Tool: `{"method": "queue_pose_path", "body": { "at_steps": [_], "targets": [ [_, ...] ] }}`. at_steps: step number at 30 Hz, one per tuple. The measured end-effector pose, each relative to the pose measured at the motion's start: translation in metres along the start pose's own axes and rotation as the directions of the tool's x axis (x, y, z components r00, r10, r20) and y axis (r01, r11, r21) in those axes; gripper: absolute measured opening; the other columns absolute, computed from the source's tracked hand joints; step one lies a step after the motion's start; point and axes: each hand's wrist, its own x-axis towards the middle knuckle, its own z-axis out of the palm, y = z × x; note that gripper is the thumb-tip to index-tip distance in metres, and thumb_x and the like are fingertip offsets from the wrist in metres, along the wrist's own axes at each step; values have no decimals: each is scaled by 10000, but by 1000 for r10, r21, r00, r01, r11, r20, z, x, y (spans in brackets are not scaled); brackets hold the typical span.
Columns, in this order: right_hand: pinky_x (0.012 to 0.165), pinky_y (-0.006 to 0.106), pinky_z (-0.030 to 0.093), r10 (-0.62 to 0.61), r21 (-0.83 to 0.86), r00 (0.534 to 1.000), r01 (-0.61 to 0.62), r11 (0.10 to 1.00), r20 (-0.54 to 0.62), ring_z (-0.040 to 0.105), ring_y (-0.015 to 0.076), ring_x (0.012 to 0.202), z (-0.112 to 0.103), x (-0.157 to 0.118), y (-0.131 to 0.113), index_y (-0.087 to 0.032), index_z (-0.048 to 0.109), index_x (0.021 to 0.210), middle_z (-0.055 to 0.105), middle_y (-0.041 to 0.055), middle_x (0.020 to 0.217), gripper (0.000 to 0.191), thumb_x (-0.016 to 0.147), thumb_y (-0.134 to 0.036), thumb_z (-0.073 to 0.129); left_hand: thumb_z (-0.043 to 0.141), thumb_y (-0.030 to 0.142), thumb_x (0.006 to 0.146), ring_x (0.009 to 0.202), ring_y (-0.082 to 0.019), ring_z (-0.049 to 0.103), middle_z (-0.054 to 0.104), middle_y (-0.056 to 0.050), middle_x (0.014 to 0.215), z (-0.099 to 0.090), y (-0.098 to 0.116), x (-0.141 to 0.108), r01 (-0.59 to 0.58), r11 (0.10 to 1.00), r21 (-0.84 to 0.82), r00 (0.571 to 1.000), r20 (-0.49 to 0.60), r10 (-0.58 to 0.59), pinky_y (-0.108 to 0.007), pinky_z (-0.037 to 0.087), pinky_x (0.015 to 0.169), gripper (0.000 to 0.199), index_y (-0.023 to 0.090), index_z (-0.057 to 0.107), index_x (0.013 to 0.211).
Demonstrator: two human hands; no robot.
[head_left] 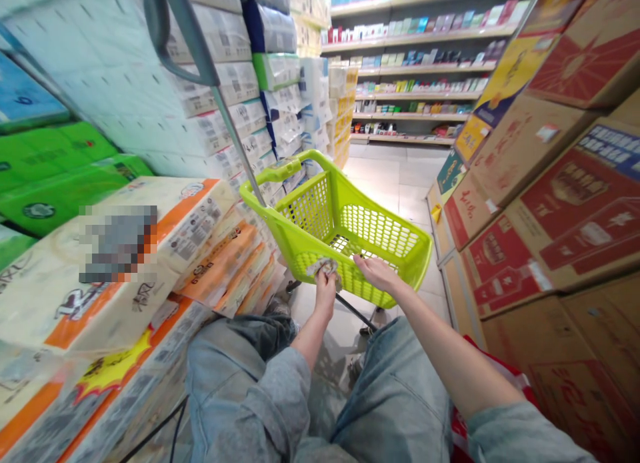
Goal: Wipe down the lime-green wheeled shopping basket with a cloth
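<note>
A lime-green rolling shopping basket (385, 239) stands before my knees, with a long grey pull handle (235, 139) rising at its left. My left hand (326, 291) is closed on a crumpled greyish-white cloth (316, 268), pressed to the outer side of the basket wall nearest me. To the right of it, my right hand (377, 273) grips the top rim of that same wall. Part of its fingers is hidden from view. The basket's perforated floor and walls show behind my hands.
Wrapped tissue packs (200, 229) are stacked close on the left, with a pixelated patch over the top one. Cardboard cartons (540, 236) form a wall on the right. Tiled floor (385, 166) runs between them to shelves (415, 69) of small boxes at the back.
</note>
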Motion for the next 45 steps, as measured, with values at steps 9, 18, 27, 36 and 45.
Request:
{"method": "queue_pose_path", "body": {
  "at_steps": [9,18,27,36,45],
  "targets": [
    [629,244,360,-12,-14,1000,12,1000,-2,596,183,756,0,0,0,-165,666,721,664,95,767,827,864,-615,-12,490,114,713,1084,-235,503,579,-114,1095,-7,12,4,-128,928,349,991,76,108,-358,330,1016,333,143,602,1026],
    [631,253,376,-5,5,1000,5,1000,3,616,199,769,-6,-5,0,-149,683,756,682,123,820,875,841,-641,-36,472,135,746,1127,-195,490,559,-79,1172,-13,-3,0,-98,962,256,988,138,63,-340,327,1027,406,172,534,1146],
    [647,246,383,-26,18,1000,26,1000,-1,625,195,781,-5,2,-7,-167,687,783,690,113,818,883,833,-640,-56,479,153,751,1140,-206,487,566,-91,1171,-9,9,11,-99,961,257,989,129,68,-350,331,1025,391,160,547,1135],
    [681,255,394,1,23,1000,-1,1000,-19,624,211,833,-7,1,-2,-155,688,775,690,132,851,901,826,-646,-65,452,162,775,1126,-201,492,562,-97,1172,2,-12,-10,-126,953,276,978,197,72,-350,343,1012,355,162,528,1122],
    [692,246,396,-31,54,999,32,998,-18,624,199,845,-5,0,-12,-174,687,807,694,112,859,865,832,-647,-37,466,187,783,1173,-201,455,530,-93,1216,-3,-11,-5,-144,951,272,979,181,96,-354,304,1045,405,171,487,1187]
  ]
}}
